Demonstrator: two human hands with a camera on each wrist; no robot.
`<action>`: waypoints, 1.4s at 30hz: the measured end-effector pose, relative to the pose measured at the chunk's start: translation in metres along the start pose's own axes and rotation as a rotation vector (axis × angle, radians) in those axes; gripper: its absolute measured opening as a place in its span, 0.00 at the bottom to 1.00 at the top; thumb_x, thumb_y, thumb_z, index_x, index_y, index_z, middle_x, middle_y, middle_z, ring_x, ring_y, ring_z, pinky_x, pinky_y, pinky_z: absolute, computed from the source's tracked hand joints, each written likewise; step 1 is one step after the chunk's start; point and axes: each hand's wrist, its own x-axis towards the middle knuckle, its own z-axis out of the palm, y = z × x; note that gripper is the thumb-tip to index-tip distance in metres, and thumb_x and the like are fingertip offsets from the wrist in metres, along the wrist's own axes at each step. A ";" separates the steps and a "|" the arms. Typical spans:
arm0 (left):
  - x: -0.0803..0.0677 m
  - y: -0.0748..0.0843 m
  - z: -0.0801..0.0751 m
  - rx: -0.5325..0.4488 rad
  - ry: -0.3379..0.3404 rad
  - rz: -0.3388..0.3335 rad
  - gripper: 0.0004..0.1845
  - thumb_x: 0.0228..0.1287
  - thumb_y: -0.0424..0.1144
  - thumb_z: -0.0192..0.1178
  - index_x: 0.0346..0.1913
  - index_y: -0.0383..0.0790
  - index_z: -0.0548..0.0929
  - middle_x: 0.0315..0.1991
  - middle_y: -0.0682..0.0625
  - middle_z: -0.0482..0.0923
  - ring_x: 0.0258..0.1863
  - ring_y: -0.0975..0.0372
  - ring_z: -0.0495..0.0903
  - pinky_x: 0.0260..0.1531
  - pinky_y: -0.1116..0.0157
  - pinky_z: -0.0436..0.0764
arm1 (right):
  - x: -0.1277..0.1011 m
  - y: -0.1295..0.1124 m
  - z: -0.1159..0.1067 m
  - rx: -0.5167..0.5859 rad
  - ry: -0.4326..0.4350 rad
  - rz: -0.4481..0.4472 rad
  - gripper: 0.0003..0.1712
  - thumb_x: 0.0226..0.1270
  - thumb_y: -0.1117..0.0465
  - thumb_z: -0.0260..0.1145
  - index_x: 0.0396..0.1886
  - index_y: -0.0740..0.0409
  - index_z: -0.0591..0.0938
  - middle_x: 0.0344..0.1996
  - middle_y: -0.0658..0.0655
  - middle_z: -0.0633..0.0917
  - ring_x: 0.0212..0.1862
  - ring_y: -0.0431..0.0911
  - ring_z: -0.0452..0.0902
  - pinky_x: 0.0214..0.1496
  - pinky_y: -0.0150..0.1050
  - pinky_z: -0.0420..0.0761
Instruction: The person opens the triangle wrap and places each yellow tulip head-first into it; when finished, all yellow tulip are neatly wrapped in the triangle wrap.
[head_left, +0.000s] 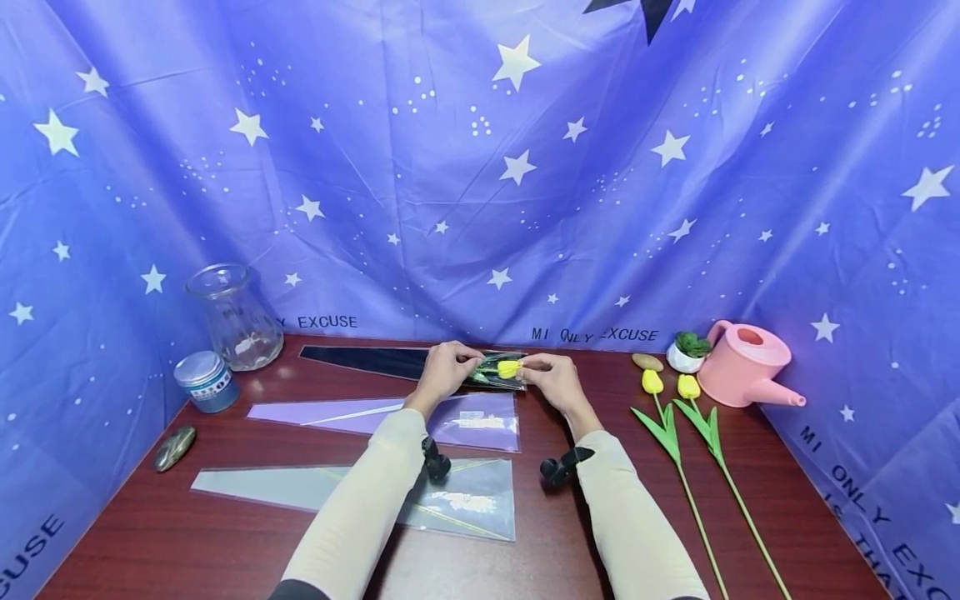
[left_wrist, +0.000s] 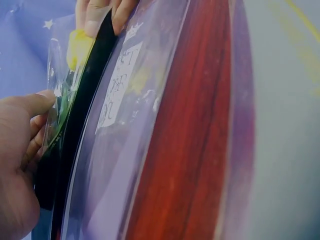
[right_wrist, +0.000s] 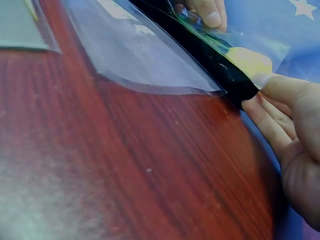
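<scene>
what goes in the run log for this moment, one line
left hand: pinches sleeve | right hand: pinches sleeve | black sleeve: yellow tulip inside | table

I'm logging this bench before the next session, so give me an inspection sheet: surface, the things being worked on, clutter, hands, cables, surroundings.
Surface: dark red wooden table, glossy.
Job's things: yellow tulip inside a clear sleeve with a black backing, at the far edge.
Clutter: purple sleeve, grey sleeve, two loose tulips, pink watering can, small potted plant, glass vase, lidded jar, two pebbles.
Hands: left hand and right hand each pinch the sleeve's open end.
Cables: nothing seen.
Surroundings: blue star-printed cloth on three sides.
</scene>
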 end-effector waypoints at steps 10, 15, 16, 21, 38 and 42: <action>0.000 0.004 0.003 0.007 -0.003 -0.013 0.07 0.69 0.42 0.69 0.44 0.48 0.94 0.47 0.50 0.90 0.44 0.57 0.85 0.47 0.57 0.82 | 0.009 -0.005 0.006 -0.063 -0.013 -0.036 0.12 0.60 0.67 0.78 0.43 0.65 0.92 0.29 0.62 0.92 0.24 0.37 0.83 0.27 0.31 0.82; 0.003 0.001 0.003 0.039 0.026 -0.011 0.06 0.68 0.42 0.70 0.43 0.49 0.94 0.45 0.50 0.90 0.44 0.57 0.86 0.47 0.57 0.83 | 0.010 -0.007 0.011 -0.092 0.016 -0.018 0.12 0.60 0.65 0.78 0.44 0.60 0.92 0.30 0.60 0.92 0.23 0.38 0.81 0.24 0.32 0.78; 0.003 0.001 0.003 0.044 0.030 -0.014 0.06 0.67 0.42 0.70 0.43 0.49 0.94 0.46 0.50 0.90 0.45 0.56 0.87 0.48 0.57 0.83 | 0.011 -0.007 0.012 -0.088 0.023 -0.009 0.12 0.60 0.64 0.78 0.45 0.60 0.92 0.31 0.61 0.92 0.23 0.38 0.81 0.24 0.32 0.79; 0.007 -0.002 -0.002 0.063 0.043 -0.029 0.07 0.67 0.42 0.70 0.43 0.48 0.94 0.47 0.49 0.90 0.48 0.54 0.88 0.52 0.56 0.84 | 0.007 -0.008 0.010 -0.043 0.083 0.017 0.13 0.64 0.63 0.75 0.47 0.60 0.91 0.37 0.62 0.93 0.26 0.39 0.85 0.27 0.34 0.84; 0.002 0.004 -0.023 0.044 0.095 0.056 0.06 0.67 0.40 0.70 0.43 0.48 0.94 0.44 0.50 0.89 0.42 0.57 0.87 0.47 0.58 0.84 | -0.047 -0.015 -0.006 -0.055 -0.006 -0.060 0.12 0.64 0.64 0.75 0.47 0.61 0.90 0.39 0.60 0.91 0.33 0.38 0.83 0.36 0.30 0.82; -0.021 0.009 -0.032 -0.036 0.094 0.050 0.05 0.65 0.40 0.71 0.42 0.48 0.94 0.42 0.51 0.90 0.37 0.60 0.87 0.41 0.62 0.84 | -0.059 -0.013 -0.007 -0.164 -0.070 -0.118 0.11 0.63 0.64 0.76 0.46 0.58 0.90 0.39 0.58 0.92 0.37 0.36 0.84 0.43 0.29 0.82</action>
